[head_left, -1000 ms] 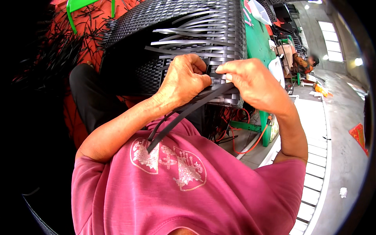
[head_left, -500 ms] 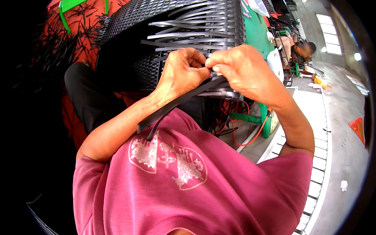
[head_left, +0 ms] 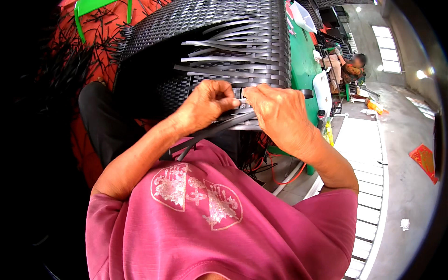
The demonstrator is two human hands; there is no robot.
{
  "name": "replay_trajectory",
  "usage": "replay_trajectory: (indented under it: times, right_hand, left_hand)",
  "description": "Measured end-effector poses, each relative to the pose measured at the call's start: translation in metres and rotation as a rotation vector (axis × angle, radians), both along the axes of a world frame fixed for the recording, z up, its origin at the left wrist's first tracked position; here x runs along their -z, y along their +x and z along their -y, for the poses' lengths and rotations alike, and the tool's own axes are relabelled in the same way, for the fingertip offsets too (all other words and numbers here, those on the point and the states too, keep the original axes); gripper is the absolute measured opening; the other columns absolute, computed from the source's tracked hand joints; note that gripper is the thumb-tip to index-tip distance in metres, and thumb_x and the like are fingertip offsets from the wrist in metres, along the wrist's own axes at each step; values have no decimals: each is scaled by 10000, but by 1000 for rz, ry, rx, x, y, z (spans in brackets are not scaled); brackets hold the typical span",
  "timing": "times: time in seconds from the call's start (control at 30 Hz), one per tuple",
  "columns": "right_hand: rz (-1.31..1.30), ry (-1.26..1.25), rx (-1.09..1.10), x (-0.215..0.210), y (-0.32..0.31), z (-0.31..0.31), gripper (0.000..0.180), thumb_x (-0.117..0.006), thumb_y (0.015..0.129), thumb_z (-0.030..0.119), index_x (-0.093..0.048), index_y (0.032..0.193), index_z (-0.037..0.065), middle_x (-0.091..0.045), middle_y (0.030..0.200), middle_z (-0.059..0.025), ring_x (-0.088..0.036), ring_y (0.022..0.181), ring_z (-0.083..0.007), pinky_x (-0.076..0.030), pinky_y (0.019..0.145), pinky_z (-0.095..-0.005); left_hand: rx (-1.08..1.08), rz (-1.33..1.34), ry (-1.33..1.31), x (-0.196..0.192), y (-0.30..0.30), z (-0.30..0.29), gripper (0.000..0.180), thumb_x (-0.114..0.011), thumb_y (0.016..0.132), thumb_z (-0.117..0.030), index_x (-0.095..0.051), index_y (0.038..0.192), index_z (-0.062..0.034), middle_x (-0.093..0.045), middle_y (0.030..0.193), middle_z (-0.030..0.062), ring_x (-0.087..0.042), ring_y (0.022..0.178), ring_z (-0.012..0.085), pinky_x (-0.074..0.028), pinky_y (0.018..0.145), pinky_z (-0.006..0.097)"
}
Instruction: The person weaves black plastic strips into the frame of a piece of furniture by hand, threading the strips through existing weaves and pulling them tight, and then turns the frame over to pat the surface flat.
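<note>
A dark woven panel (head_left: 273, 46) of flat plastic strips lies in front of me, with several loose strip ends (head_left: 224, 60) sticking out leftward. At its near edge my left hand (head_left: 207, 106) is closed in a pinch on a thin strip end between thumb and forefinger. Close by on the right, my right hand (head_left: 278, 112) is closed with fingers curled down at the same edge, and its fingertips are partly hidden. A dark flat strip (head_left: 219, 127) runs from under my right hand toward my chest. Another dark strip end (head_left: 307, 94) curls out beyond my right knuckles.
Under the panel stands a green table (head_left: 302, 60) with white containers (head_left: 322, 88) along its right side. An orange cable (head_left: 284, 181) hangs below. Strip scraps (head_left: 100, 35) litter the red floor covering near a green stool (head_left: 88, 7). Another person (head_left: 353, 70) sits at the far right.
My hands have moved nearer to me relative to the panel's edge and slightly apart. My right hand has turned knuckles-up, and a strip end now shows to its right. The view has shifted a little.
</note>
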State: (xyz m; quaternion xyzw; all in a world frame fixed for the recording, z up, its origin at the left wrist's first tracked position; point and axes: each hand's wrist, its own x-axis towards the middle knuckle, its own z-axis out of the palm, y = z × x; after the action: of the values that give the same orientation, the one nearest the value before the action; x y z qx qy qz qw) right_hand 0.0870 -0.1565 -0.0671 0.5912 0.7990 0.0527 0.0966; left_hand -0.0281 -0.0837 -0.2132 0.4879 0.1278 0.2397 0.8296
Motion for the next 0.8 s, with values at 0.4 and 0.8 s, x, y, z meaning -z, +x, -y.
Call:
replay_trajectory:
  times: [0.4, 0.8]
  right_hand:
    - [-390, 495, 15, 6, 17, 43, 285, -783, 650, 71, -599, 860, 17, -583, 887, -105, -555, 718, -249, -478, 626, -332]
    - [-1056, 319, 438, 10, 49, 58, 254, -670, 836, 63, -632, 1085, 36, -595, 940, -28, -519, 690, -55, -422, 618, -189]
  left_hand:
    - [-533, -450, 360, 69, -36, -41, 140, -642, 815, -53, -552, 722, 1, -517, 595, 58, -472, 552, 104, -407, 514, 276]
    - [-417, -30, 654, -82, -25, -13, 193, -601, 905, -152, -631, 850, 30, -580, 677, 52, -504, 612, 84, -414, 573, 235]
